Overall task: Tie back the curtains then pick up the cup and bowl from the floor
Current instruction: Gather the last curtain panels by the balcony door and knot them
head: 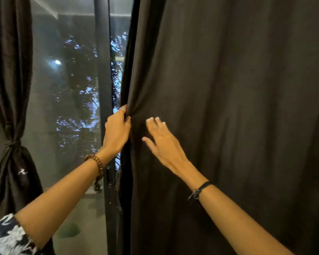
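Observation:
A dark right curtain [228, 89] hangs loose and covers the right half of the view. My left hand [117, 129] grips its left edge at about waist height, bunching the cloth. My right hand [160, 138] lies flat on the curtain just right of that, fingers spread, holding nothing. At the far left, the left curtain [11, 89] is gathered and bound with a tie [12, 143] around its middle. No cup or bowl is in view.
Between the curtains is a glass door [66, 107] with a dark vertical frame [103, 89]; trees and a lamp show outside in dim light. A round greenish object [68, 230] sits on the ground beyond the glass.

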